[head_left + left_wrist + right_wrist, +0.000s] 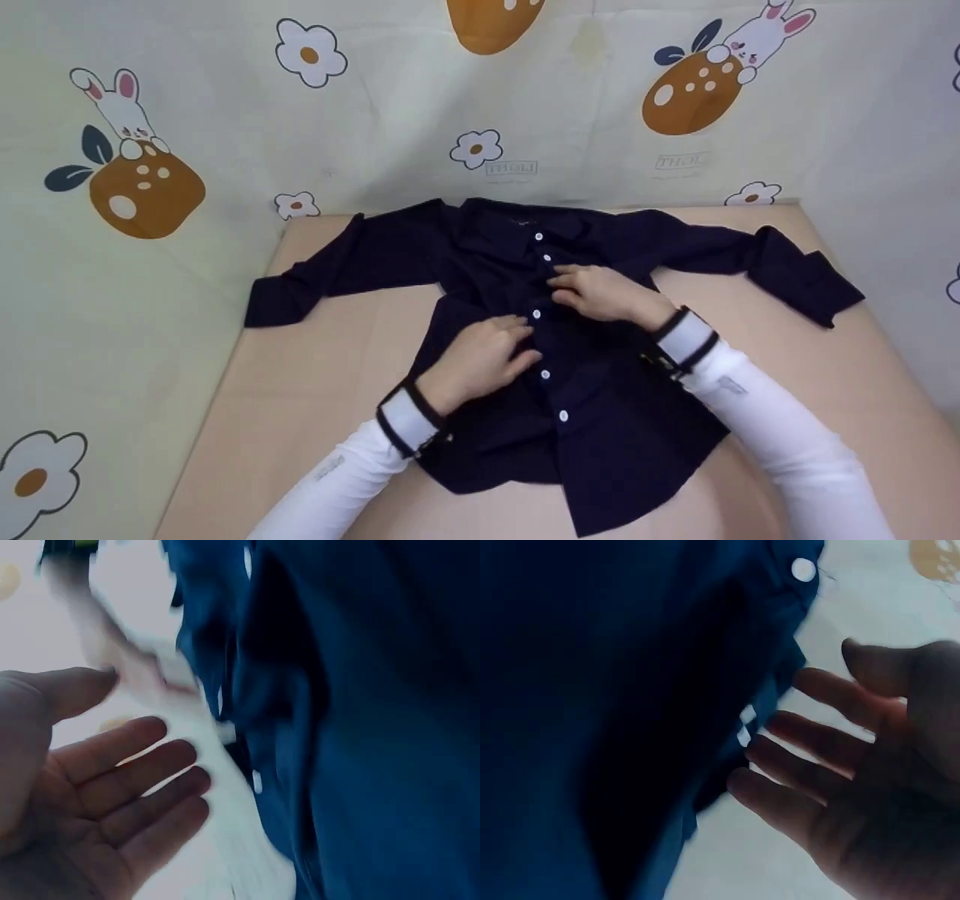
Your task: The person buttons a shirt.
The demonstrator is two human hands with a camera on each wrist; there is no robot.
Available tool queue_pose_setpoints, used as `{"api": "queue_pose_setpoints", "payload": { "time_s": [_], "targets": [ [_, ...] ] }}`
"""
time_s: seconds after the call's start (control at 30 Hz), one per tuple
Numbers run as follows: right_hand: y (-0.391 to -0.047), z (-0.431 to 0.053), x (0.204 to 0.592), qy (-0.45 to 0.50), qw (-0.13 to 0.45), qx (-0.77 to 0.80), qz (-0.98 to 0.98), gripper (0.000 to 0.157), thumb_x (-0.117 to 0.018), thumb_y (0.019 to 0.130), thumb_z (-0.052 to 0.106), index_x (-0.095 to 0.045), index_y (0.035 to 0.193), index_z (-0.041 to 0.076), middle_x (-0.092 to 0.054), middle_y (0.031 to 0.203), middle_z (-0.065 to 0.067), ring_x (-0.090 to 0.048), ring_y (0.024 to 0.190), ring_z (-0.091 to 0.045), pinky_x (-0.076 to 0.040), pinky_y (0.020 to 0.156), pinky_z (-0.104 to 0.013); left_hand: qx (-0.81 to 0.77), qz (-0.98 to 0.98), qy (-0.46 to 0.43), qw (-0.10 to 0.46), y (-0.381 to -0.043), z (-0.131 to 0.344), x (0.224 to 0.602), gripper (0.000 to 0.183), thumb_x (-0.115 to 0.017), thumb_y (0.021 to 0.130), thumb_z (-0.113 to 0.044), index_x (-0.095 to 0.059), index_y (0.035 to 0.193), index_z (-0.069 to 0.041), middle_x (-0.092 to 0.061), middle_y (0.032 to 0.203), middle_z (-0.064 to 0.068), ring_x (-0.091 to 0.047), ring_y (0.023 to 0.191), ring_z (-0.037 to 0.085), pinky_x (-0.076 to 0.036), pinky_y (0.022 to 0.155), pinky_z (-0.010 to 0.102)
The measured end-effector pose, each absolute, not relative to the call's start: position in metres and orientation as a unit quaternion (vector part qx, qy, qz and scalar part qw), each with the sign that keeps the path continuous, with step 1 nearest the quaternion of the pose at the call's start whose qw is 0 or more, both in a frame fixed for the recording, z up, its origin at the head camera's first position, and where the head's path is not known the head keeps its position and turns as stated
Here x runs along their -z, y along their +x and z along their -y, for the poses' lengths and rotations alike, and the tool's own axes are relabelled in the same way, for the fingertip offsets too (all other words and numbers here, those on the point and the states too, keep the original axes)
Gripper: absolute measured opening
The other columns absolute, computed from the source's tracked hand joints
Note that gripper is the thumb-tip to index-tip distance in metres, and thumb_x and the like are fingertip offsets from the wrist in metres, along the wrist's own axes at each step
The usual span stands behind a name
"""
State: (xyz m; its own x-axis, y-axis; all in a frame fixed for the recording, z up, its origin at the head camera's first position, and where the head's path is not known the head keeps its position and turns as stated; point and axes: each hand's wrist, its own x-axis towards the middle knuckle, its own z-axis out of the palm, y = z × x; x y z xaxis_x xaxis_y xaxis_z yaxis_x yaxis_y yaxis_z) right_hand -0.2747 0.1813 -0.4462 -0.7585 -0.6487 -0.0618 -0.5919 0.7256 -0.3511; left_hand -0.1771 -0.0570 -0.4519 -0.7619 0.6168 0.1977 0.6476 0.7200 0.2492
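A dark navy long-sleeved shirt [615,420] lies spread front side up, its collar at the far end and sleeves out to both sides. White buttons run down its front; one button [545,374] shows just below the left fingertips. My left hand [480,356] is over the middle of the front, fingers extended toward the button strip, thumb apart. Farther up, my right hand [596,291] hovers over the chest beside the strip, its fingertips close to it. Both wrist views show spread fingers [150,780] and an empty palm [877,817], with the shirt alongside.
The shirt lies on a pale peach tabletop [322,390]. Behind and to the left stands a cream wall covering [390,97] printed with rabbits, orange fruit and flowers. The left cuff [274,301] and right cuff [825,289] reach near the table's side edges.
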Motion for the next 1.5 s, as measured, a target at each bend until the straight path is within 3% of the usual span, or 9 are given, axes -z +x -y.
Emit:
{"api": "queue_pose_setpoints", "payload": {
  "time_s": [0.17,0.27,0.43,0.57,0.93,1.07,1.17,1.3,1.5],
  "targets": [
    [-0.306,-0.152,0.469,-0.302,0.247,0.117,-0.913,0.052,-0.046,0.109,0.03,-0.052,0.148,-0.004,-0.035,0.164,-0.023,-0.035,0.151,-0.042,-0.028,0.125,-0.052,0.032,0.916,-0.393,-0.07,-0.178,0.009,0.478,0.074,-0.051,0.104,-0.056,-0.048,0.151,0.001,-0.043,0.161,0.019,-0.038,0.152,0.03,-0.035,0.124,0.041],
    [-0.32,-0.146,0.479,-0.266,0.287,0.125,-0.912,0.062,-0.044,0.11,0.037,-0.038,0.155,-0.005,-0.022,0.17,-0.019,-0.019,0.157,-0.039,-0.018,0.129,-0.049,-0.02,0.912,-0.387,-0.133,-0.177,-0.001,0.494,0.088,-0.052,0.1,-0.066,-0.037,0.159,-0.002,-0.03,0.168,0.016,-0.026,0.158,0.028,-0.026,0.128,0.04],
    [-0.343,-0.142,0.485,-0.23,0.263,0.15,-0.925,0.071,-0.041,0.11,0.041,-0.024,0.159,-0.006,-0.009,0.172,-0.02,-0.005,0.16,-0.039,-0.01,0.131,-0.048,-0.041,0.909,-0.382,-0.16,-0.173,-0.006,0.505,0.103,-0.054,0.093,-0.075,-0.027,0.163,-0.004,-0.019,0.172,0.016,-0.018,0.16,0.027,-0.022,0.129,0.037],
    [-0.359,-0.14,0.495,-0.207,0.226,0.146,-0.941,0.071,-0.039,0.111,0.039,-0.017,0.161,-0.007,-0.005,0.172,-0.023,-0.001,0.16,-0.04,-0.009,0.129,-0.055,-0.031,0.908,-0.38,-0.174,-0.167,-0.012,0.504,0.106,-0.055,0.092,-0.075,-0.023,0.164,-0.004,-0.015,0.173,0.016,-0.014,0.161,0.026,-0.019,0.129,0.035],
    [-0.395,-0.147,0.501,-0.175,0.212,0.157,-0.949,0.071,-0.036,0.111,0.04,-0.017,0.161,-0.007,-0.003,0.172,-0.025,0.002,0.16,-0.04,-0.005,0.128,-0.061,-0.044,0.9,-0.4,-0.167,-0.135,-0.034,0.501,0.108,-0.057,0.089,-0.078,-0.026,0.164,-0.007,-0.016,0.173,0.014,-0.014,0.161,0.025,-0.02,0.129,0.031],
    [-0.401,-0.153,0.496,-0.197,0.205,0.2,-0.938,0.065,-0.036,0.111,0.036,-0.024,0.16,-0.006,-0.011,0.171,-0.026,-0.006,0.16,-0.041,-0.01,0.13,-0.054,-0.012,0.89,-0.419,-0.177,-0.137,-0.029,0.498,0.102,-0.06,0.091,-0.073,-0.03,0.162,-0.006,-0.019,0.172,0.014,-0.017,0.16,0.024,-0.021,0.128,0.03],
    [-0.397,-0.163,0.483,-0.221,0.18,0.226,-0.931,0.056,-0.041,0.111,0.032,-0.041,0.154,-0.004,-0.033,0.165,-0.024,-0.027,0.155,-0.04,-0.023,0.128,-0.049,0.054,0.887,-0.422,-0.182,-0.148,-0.015,0.493,0.089,-0.061,0.095,-0.065,-0.04,0.158,-0.006,-0.031,0.168,0.013,-0.027,0.157,0.023,-0.025,0.127,0.032],
    [-0.377,-0.193,0.461,-0.245,0.125,0.228,-0.934,0.045,-0.051,0.108,0.027,-0.059,0.143,0.001,-0.06,0.145,-0.02,-0.054,0.137,-0.039,-0.041,0.117,-0.052,0.157,0.896,-0.392,-0.134,-0.166,0.023,0.479,0.066,-0.062,0.1,-0.054,-0.058,0.147,-0.007,-0.054,0.153,0.013,-0.05,0.144,0.025,-0.04,0.12,0.037],
    [-0.32,-0.252,0.453,-0.293,0.081,0.167,-0.938,0.046,-0.061,0.105,0.028,-0.062,0.139,-0.001,-0.061,0.14,-0.028,-0.057,0.13,-0.047,-0.043,0.111,-0.06,0.225,0.948,-0.22,-0.036,-0.187,0.11,0.471,0.053,-0.071,0.097,-0.036,-0.065,0.133,0.002,-0.065,0.133,0.025,-0.066,0.119,0.042,-0.052,0.103,0.052]
  ]
}}
